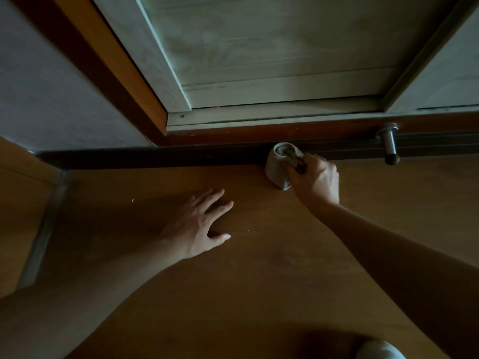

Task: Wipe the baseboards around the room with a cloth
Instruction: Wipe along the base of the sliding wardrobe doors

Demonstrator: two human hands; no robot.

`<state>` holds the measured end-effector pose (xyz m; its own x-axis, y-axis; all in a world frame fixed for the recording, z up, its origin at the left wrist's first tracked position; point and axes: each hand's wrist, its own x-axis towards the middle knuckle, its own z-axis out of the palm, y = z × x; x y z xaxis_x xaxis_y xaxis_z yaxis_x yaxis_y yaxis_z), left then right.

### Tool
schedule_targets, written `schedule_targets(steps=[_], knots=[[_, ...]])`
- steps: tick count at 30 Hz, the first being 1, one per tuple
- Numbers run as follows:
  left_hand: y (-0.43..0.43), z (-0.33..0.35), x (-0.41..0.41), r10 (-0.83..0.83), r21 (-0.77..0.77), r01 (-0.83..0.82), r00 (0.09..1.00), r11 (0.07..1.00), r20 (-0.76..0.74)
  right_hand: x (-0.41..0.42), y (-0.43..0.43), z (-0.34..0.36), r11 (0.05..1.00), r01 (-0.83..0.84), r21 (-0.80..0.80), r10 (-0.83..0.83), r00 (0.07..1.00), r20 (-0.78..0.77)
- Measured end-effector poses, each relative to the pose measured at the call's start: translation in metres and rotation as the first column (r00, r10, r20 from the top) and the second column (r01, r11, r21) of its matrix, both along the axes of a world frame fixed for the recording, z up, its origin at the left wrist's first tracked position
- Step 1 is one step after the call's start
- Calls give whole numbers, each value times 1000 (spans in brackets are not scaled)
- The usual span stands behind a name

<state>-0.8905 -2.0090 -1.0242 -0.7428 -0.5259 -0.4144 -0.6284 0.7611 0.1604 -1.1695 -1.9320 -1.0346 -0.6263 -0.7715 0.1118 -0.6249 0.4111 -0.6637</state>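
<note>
Where the cloth sat: the cloth [278, 165] was pressed to the dark baseboard [155, 158] at its meeting with the floor [259, 268], just left of the metal doorstop [388, 143] and clear of it.
Right hand: the right hand [317, 180] lay between the cloth and the doorstop, its grip closed tight, fingers curled round the wad and nothing else in it.
Left hand: the left hand [199, 226] lay flat on the floor, fingers straight and spread, holding nothing, well left of the doorstop and nearer the person; it looked like a brace.
Step in hand: judged to be mid-wipe on the stretch below the sliding door [259, 60].
Cloth's axis: the cloth was bunched into a short roll, with its long axis across the baseboard and its rolled end turned up against the strip.
Baseboard's axis: the strip ran level along the floor edge, passing behind the doorstop on both sides.
Next move: a slide along the strip with steady pressure seemed called for. Toward the doorstop, the cloth would have to work round the peg, which jutted out over the strip. Which way the stroke headed could not be told.
Dirt: the light was too dim to judge.
</note>
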Motion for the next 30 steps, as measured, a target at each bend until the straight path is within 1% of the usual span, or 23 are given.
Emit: schedule_targets(steps=[1, 3, 8, 12, 15, 18, 22, 25, 30], knots=[[0, 0, 0, 1, 19, -1, 1000, 1000, 0, -4, 3, 0, 1000, 26, 1, -26, 1000, -9], [-1, -5, 2, -11, -9, 11, 1000, 1000, -17, -14, 10, -1, 998, 61, -10, -61, 997, -51], [-2, -13, 4, -3, -4, 3, 999, 1000, -54, 2, 1, 0, 999, 41, -11, -41, 999, -17], [3, -9, 8, -24, -82, 23, 1000, 996, -16, 39, -22, -2, 999, -28, -24, 28, 1000, 5], [12, -8, 22, 24, -128, -26, 1000, 991, -14, 66, -39, -4, 996, -79, -46, 80, 996, 26], [17, -11, 41, 63, -109, -61, 998, 992, 10, 89, -54, -6, 992, -105, -67, 108, 993, 41], [15, -14, 49, 46, -71, -46, 999, 996, 8, 113, -70, -7, 987, -146, -74, 151, 986, 65], [15, -18, 50, 42, -65, -42, 999, 997, -9, 114, -70, -7, 981, -170, -92, 176, 982, 61], [13, -20, 52, 34, -71, -35, 999, 997, -7, 98, -60, -9, 989, -123, -83, 127, 991, 41]])
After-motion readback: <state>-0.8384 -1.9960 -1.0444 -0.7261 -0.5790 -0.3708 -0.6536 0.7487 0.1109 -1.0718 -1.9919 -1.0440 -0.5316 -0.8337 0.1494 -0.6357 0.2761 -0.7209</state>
